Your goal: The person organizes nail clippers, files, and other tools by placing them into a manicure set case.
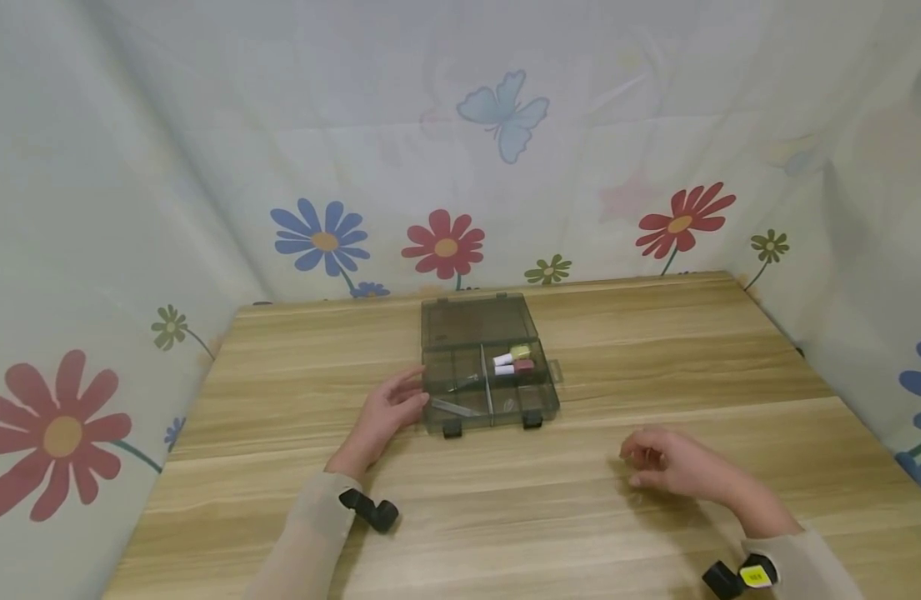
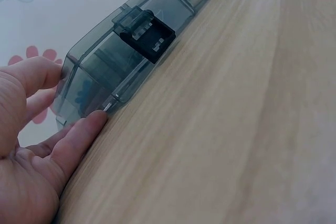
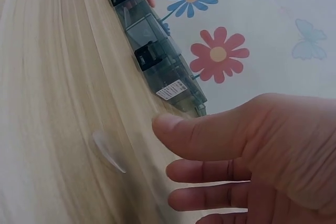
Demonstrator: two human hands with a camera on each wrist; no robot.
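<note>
Pale wood-grain table (image 1: 655, 350) stood walled by flower-printed cloth (image 1: 92, 208). Mid-table sat the open smoky plastic box (image 1: 490, 379); the left hand (image 1: 388, 412) touched its left end with relaxed fingers, while the right hand (image 1: 673, 467) hovered apart, loosely curled, holding nothing.

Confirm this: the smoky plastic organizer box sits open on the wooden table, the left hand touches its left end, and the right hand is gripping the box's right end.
Not quite. The right hand grips nothing: the head view shows it resting on the wooden table, apart from the box. The rest stands: the box is open, and the left hand touches its left end.
</note>
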